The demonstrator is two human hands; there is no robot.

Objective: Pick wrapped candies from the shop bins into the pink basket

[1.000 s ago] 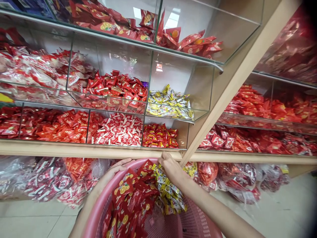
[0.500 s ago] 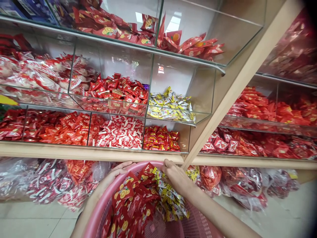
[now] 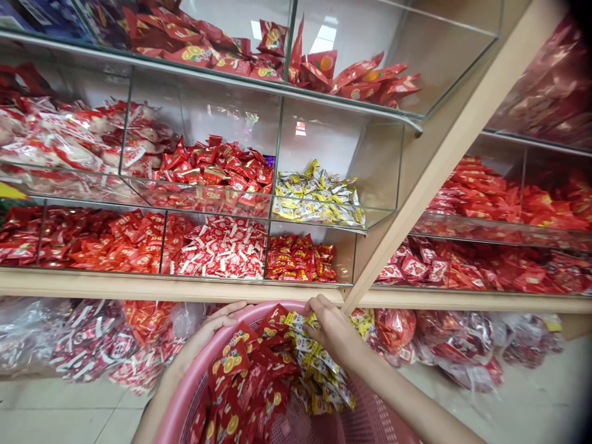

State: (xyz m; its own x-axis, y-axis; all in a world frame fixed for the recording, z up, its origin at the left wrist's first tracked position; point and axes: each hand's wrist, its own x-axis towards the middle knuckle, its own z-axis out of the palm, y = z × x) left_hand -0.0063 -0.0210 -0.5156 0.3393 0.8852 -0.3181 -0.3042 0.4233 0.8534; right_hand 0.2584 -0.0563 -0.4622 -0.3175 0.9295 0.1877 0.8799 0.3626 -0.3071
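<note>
A pink plastic basket [image 3: 178, 394] fills the lower middle, its far rim close to the shelf's front edge. My left hand [image 3: 224, 317] grips the rim on the left side, fingers laid along its outside. Inside lie red wrapped candies [image 3: 250, 382] with orange-slice prints, and to their right a heap of yellow-and-white wrapped candies [image 3: 319, 370]. My right hand [image 3: 335, 330] is at the far right of the basket, its bent fingers closed over the top of the yellow-and-white heap. What exactly is between those fingers is partly hidden.
Glass-divided shelves rise in front. One compartment holds yellow-and-white candies [image 3: 319, 194]; below it are small red packets [image 3: 300, 259]. A wooden upright [image 3: 444, 160] slants between shelf sections. Clear plastic bags of candies [image 3: 92, 339] lie beneath the wooden ledge [image 3: 115, 283], above the tiled floor.
My right hand has lifted and turned slightly at the yellow-and-white candies, its fingers spreading a little. My left hand and the basket stay in nearly the same place.
</note>
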